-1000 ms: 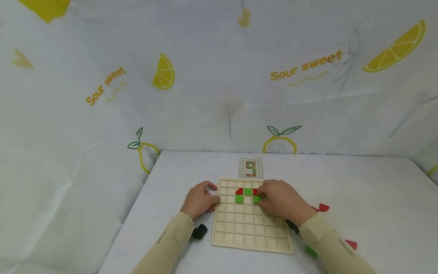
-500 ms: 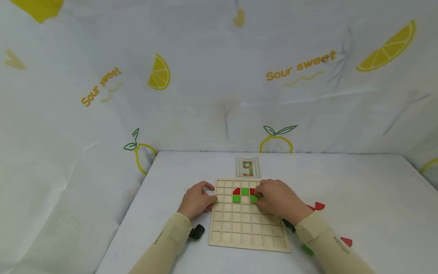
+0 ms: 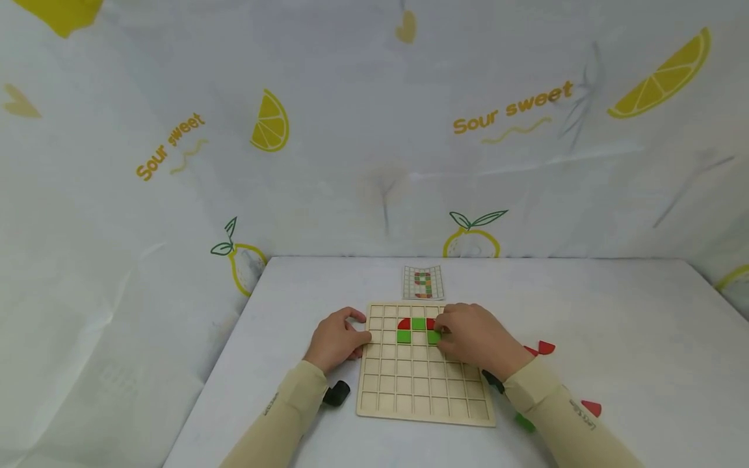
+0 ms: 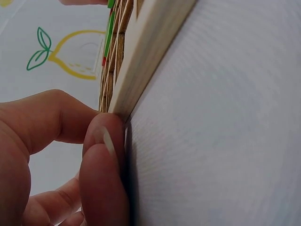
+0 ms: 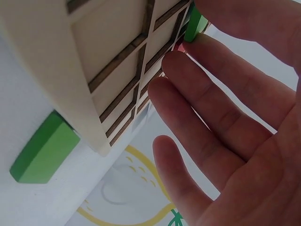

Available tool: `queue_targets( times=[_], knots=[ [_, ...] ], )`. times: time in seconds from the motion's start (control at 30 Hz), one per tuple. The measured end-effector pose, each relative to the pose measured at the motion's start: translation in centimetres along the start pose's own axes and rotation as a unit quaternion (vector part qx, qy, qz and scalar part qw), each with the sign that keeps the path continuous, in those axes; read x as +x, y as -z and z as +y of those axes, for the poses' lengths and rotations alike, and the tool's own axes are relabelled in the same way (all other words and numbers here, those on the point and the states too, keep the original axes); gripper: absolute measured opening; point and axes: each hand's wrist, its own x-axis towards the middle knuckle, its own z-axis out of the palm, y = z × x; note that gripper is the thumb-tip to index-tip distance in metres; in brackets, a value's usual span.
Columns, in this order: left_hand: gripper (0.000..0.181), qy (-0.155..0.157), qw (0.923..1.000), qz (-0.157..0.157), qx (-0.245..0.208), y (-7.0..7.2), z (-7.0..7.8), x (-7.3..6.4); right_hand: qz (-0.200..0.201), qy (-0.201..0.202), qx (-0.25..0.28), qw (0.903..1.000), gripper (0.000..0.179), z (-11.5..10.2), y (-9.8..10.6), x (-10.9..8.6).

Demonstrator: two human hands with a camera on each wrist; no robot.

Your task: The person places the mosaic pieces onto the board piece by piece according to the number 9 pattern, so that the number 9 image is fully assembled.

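Observation:
A square wooden grid board [image 3: 404, 404] lies on the white table. At its left side, the thumb and fingertips of my left hand [image 3: 332, 337] touch the edge; in the left wrist view they rest against the board's rim [image 4: 146, 61]. My right hand [image 3: 476, 335] reaches over the right half and pinches a green tile [image 5: 193, 23] between thumb and index finger, in a grid cell. Its other fingers hang over the board. Also in the grid are a red quarter-round tile [image 3: 404, 324], a green square [image 3: 419, 324], another green square [image 3: 404, 337] and a partly covered red tile [image 3: 431, 324].
Behind the board lies a pattern card [image 3: 424, 283] with red, green and orange shapes. Loose red pieces [image 3: 547, 348] and a green piece [image 3: 525, 422] lie to the right, partly hidden by the sleeve. Black devices [image 3: 337, 394] sit at both wrists. A lemon-print sheet [image 3: 351, 162] hangs behind.
The head view has shifted slightly, moving the whole scene a little leftward. Both hands keep their places at the board, and the tiles stay in the same cells.

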Motion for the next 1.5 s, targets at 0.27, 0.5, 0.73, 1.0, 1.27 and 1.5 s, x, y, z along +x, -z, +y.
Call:
queue_targets(
  times=[0.27,0.5,0.73,1.0,1.27,1.5],
  knots=[
    [0.031,0.003,1.0000,-0.001,0.002,-0.3,0.4,0.0,-0.003,-0.004,0.001,1.0000,0.014,0.2,0.0,-0.2],
    [0.032,-0.003,1.0000,-0.006,0.000,-0.5,0.7,0.0,-0.004,-0.005,0.001,1.0000,0.015,0.6,0.2,-0.5],
    [0.032,-0.004,0.9999,-0.010,-0.002,-0.7,0.8,0.4,0.005,0.009,-0.011,0.9999,0.011,0.6,0.6,-0.6],
    [0.032,-0.006,0.9999,-0.015,-0.002,-0.8,0.7,0.5,0.012,0.020,-0.020,0.9995,0.005,0.8,0.8,-0.9],
    [0.033,0.002,1.0000,-0.002,0.000,-0.3,0.4,0.1,-0.004,-0.008,-0.002,1.0000,0.007,2.1,1.7,-1.6],
    [0.033,0.009,1.0000,-0.001,0.000,0.0,0.2,0.0,-0.037,-0.074,0.005,0.9966,0.014,6.7,3.2,-5.4]
  ],
)
